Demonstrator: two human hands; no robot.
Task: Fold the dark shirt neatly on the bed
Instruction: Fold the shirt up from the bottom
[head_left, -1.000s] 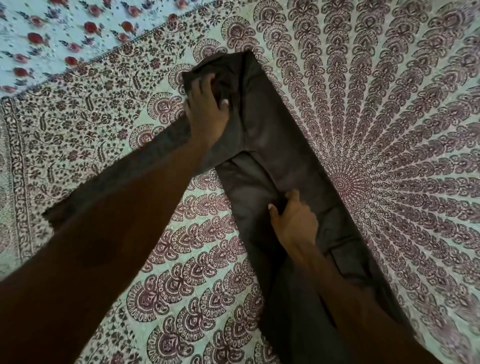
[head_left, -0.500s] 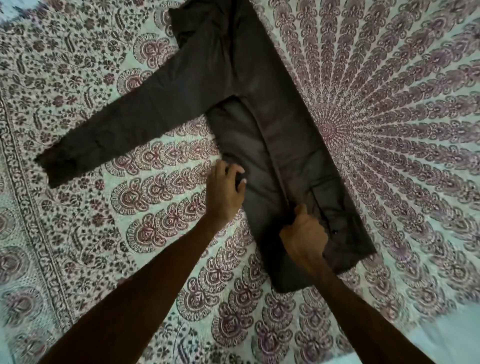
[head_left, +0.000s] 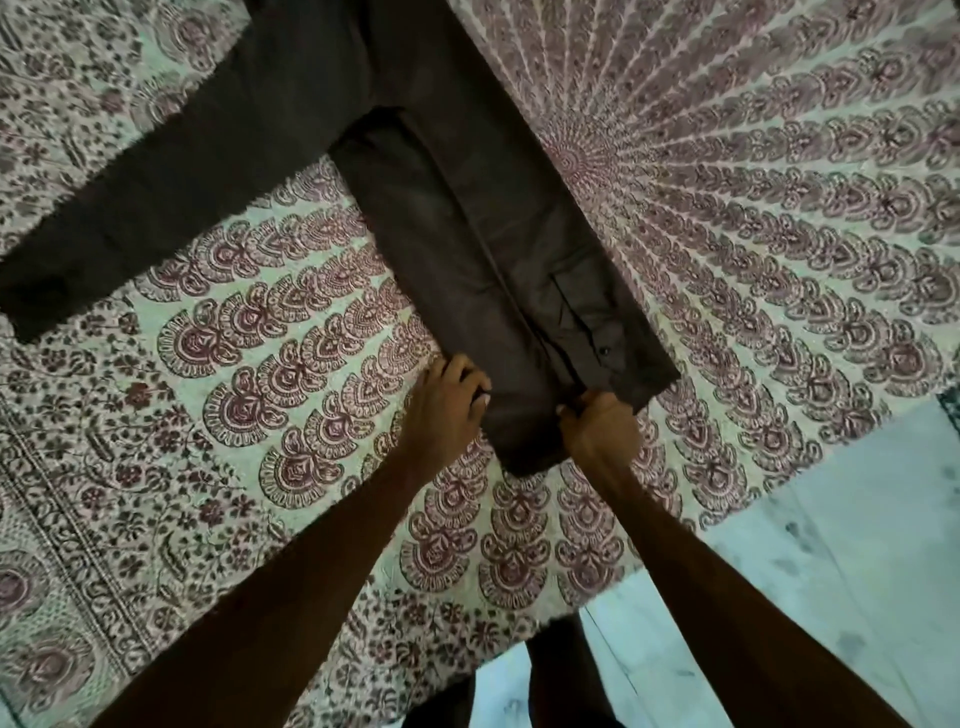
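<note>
On the bed, the dark shirt (head_left: 457, 218) lies flat on the patterned bedspread (head_left: 753, 208), its body folded lengthwise into a narrow strip that runs from the top of the view down toward the near edge of the mattress. One sleeve (head_left: 171, 176) sticks straight out to the left, flat on the cover and not folded in. On the right half of the strip lies a folded-over layer with a cuff and a small button (head_left: 603, 351) close to the hem. Both hands are at the bottom end of the shirt. The left hand (head_left: 447, 410) has its fingers curled over the left edge, pinching the cloth just above the hem. The right hand (head_left: 600, 434) is bunched into a fist on the fabric at the hem, where the middle crease comes down. The bedspread is pale with dark red fan motifs spreading from a centre just right of the shirt. Past its near edge is a pale floor (head_left: 831, 571).
</note>
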